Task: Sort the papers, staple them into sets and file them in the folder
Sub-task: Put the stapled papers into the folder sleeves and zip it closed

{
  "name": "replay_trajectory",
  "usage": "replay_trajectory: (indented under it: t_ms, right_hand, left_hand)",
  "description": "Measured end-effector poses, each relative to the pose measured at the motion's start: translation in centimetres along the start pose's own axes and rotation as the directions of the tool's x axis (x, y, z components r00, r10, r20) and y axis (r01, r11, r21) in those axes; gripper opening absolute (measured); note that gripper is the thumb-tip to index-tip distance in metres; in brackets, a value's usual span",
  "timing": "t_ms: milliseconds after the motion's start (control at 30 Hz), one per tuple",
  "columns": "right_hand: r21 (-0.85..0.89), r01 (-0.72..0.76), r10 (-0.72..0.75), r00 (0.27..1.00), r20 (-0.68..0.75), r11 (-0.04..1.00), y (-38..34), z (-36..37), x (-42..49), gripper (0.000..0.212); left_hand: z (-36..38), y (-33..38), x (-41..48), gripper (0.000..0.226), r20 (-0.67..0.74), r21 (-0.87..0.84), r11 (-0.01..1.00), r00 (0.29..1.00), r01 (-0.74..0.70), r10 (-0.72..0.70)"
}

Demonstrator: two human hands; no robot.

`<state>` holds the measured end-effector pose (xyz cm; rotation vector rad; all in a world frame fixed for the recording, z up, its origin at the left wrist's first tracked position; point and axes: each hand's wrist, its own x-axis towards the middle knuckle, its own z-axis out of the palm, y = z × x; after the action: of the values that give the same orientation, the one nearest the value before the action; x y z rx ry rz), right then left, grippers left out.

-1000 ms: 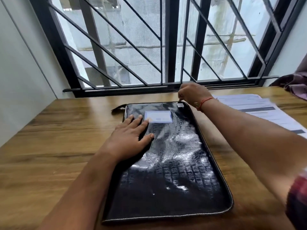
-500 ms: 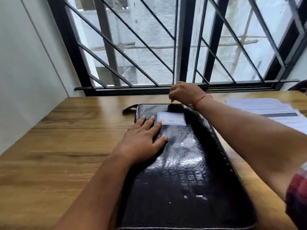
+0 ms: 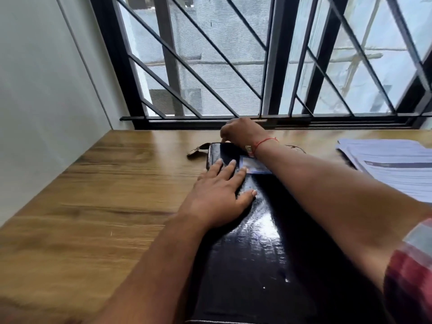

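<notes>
A glossy black zip folder with a crocodile pattern lies lengthwise on the wooden table, a small pale label near its far end. My left hand presses flat on the folder's upper left part, fingers straight. My right hand reaches across to the folder's far edge, fingers curled down and pinching something small there, most likely the zip pull, which the fingers hide. A stack of printed papers lies to the right of the folder.
A barred window runs along the table's far edge, and a white wall bounds the left side. A small strap tab sticks out from the folder's far left corner. Bare wood stretches left of the folder.
My right hand has travelled left along the folder's far edge, from the right corner toward the left corner. My left hand has stayed flat on the folder. The camera has shifted.
</notes>
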<state>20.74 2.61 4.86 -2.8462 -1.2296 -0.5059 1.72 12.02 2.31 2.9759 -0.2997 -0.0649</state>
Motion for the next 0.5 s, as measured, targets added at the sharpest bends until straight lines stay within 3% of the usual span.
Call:
replay_trajectory:
  t_ms: [500]
  right_hand:
    - [0.085,-0.099,0.099,0.995,0.011,0.991,-2.3,0.9,2.9,0.017]
  left_hand:
    - [0.5,-0.4,0.4,0.069,-0.029,-0.019,1.000,1.000,-0.001,0.000]
